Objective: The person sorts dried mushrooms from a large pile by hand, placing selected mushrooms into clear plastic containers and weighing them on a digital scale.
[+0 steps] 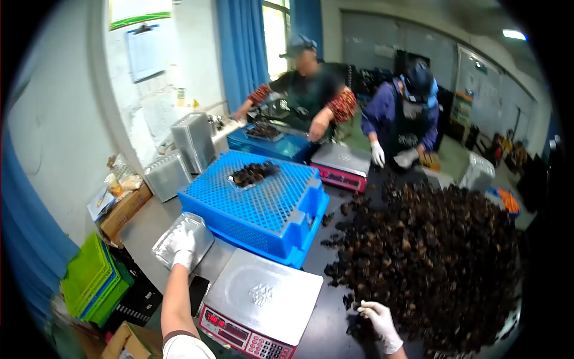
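Observation:
My left hand (pixel 184 244), in a white glove, reaches onto a stack of clear plastic trays (pixel 205 234) on the table's left side. Its fingers are at the top tray and appear closed on it, though white glove and clear plastic blend together. At the near edge of a large heap of dark brown dried mushrooms (pixel 424 257) is my gloved right hand (pixel 381 325). Its fingers are curled together at the tips; what they hold, if anything, is too small to name. Between my arms stands a weighing scale (pixel 263 293) with a bare metal plate and lit red digits.
A tray of mushrooms (pixel 256 173) rests on an upturned blue crate (pixel 239 206) ahead. Beyond it are a second scale (pixel 341 163) and two people at work, one wearing white gloves. More clear trays (pixel 193 142) stand by the wall. A phone (pixel 198 292) lies beside my scale.

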The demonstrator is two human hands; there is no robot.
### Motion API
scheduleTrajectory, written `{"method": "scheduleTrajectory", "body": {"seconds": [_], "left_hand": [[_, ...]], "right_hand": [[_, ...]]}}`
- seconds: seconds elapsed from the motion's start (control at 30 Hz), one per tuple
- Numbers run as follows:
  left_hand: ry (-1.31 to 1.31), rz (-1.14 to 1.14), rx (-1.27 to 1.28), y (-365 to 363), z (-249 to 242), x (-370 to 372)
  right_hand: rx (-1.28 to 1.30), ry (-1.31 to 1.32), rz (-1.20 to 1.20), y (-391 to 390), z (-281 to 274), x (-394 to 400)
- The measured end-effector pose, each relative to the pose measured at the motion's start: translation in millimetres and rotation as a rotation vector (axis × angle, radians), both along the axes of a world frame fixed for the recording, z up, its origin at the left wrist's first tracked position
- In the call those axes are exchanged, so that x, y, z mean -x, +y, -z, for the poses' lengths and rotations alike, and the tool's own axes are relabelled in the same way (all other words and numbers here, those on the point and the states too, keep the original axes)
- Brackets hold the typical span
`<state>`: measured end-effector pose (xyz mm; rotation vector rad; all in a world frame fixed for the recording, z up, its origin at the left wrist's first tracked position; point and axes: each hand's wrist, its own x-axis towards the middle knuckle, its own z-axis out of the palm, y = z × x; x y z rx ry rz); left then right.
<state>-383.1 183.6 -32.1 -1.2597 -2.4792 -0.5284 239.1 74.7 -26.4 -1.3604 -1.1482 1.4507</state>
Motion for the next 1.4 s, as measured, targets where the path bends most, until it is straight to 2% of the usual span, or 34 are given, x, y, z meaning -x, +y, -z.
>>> {"method": "scheduleTrajectory", "body": {"seconds": [0.03, 0.1, 0.17, 0.23, 0.3, 0.37, 0.4, 0.43, 0.47, 0.5, 0.57, 0.6, 0.67, 0.7, 0.73, 0.8, 0.83, 0.9, 0.93, 0.97, 1.03, 1.1, 1.17, 1.23, 1.3, 1.33, 1.37, 1.4], "left_hand": [[-0.011, 0.065, 0.018, -12.1, 14.4, 19.3], [-0.175, 0.112, -0.028, -37.3, 11.7, 20.6], [-0.170, 0.080, -0.056, -39.6, 29.0, 45.7], [-0.425, 0.160, -0.146, -34.2, 43.4, 81.7], [-0.760, 0.126, -0.114, -30.1, 37.0, 102.3], [-0.766, 0.014, -0.095, -25.0, 31.3, 102.3], [-0.761, 0.042, -0.033, -19.0, 37.8, 108.1], [-0.588, -0.013, -0.171, -17.2, 43.4, 120.1], [-0.413, -0.059, -0.316, -14.8, 49.1, 123.4], [-0.271, -0.076, -0.265, -25.2, 15.2, 75.6], [-0.075, 0.182, -0.519, -37.6, -9.5, 12.3], [-0.075, 0.196, -0.506, -48.1, -18.9, -21.1], [0.023, 0.499, -0.434, -83.6, -34.3, -85.1], [0.068, 0.645, -0.393, -102.9, -38.3, -114.3], [-0.017, 0.760, -0.343, -122.3, -33.1, -134.9], [0.047, 0.978, -0.141, -156.3, -29.8, -162.9], [0.022, 1.025, 0.029, -170.0, -28.9, -169.1], [0.036, 1.014, 0.202, -182.5, -25.6, -180.1], [-0.158, 0.917, 0.092, -190.9, -27.8, -197.0], [-0.084, 0.910, 0.001, -197.3, -34.5, -213.2], [-0.157, 1.044, 0.058, -211.9, -45.1, -244.1], [-0.191, 1.285, 0.376, -220.1, -58.4, -299.9], [-0.328, 1.508, 0.704, -218.2, -42.1, -349.2], [-0.336, 1.656, 0.607, -232.3, -1.9, -379.2], [-0.293, 1.789, 0.825, -234.0, 23.8, -395.1], [-0.255, 1.843, 0.840, -231.5, 31.8, -399.3], [-0.218, 1.897, 0.858, -229.2, 37.7, -403.1], [-0.171, 1.968, 0.794, -224.9, 41.0, -409.0]], "right_hand": [[-0.007, -0.063, 0.015, -13.6, 6.7, -12.8], [0.015, -0.002, 0.095, -34.9, 23.6, -31.6], [0.023, -0.035, 0.158, -56.8, 27.7, -40.0], [0.073, -0.053, 0.194, -74.7, 20.7, -41.3], [0.089, -0.052, 0.222, -92.3, 19.1, -42.7], [0.106, -0.096, 0.214, -106.6, 22.0, -47.0], [0.090, -0.103, 0.209, -113.4, 22.3, -49.7], [0.033, -0.208, 0.208, -119.9, 22.5, -52.3], [0.078, -0.205, 0.275, -127.6, 22.0, -50.9], [0.024, -0.262, 0.302, -136.4, 24.4, -51.1], [-0.027, -0.492, 0.290, -149.3, 15.1, -50.0], [-0.125, -0.671, 0.252, -156.5, 18.5, -50.2], [-0.218, -0.749, 0.234, -172.5, 32.4, -49.4], [-0.243, -0.776, 0.229, -179.3, 38.0, -47.5], [-0.308, -0.861, 0.179, -183.9, 42.9, -46.5], [-0.222, -0.868, 0.057, -187.7, 37.5, -40.4], [-0.179, -0.858, 0.011, -188.7, 35.6, -37.0], [-0.209, -0.942, -0.063, -193.4, 45.0, -31.8], [-0.216, -0.903, -0.064, -195.8, 52.8, -33.0], [-0.222, -0.864, -0.064, -197.7, 60.4, -34.5], [-0.247, -0.810, -0.072, -196.3, 70.1, -35.9], [-0.348, -0.676, -0.124, -191.4, 72.3, -29.2], [-0.448, -0.666, -0.337, -183.5, 58.9, -12.7], [-0.551, -0.858, -0.444, -186.4, 58.7, 3.2], [-0.511, -0.857, -0.546, -187.5, 75.4, 9.3], [-0.589, -0.767, -0.418, -186.2, 80.5, 5.8], [-0.514, -0.626, -0.381, -185.1, 82.9, 1.6], [-0.416, -0.420, -0.205, -182.4, 80.0, -1.1]]}}
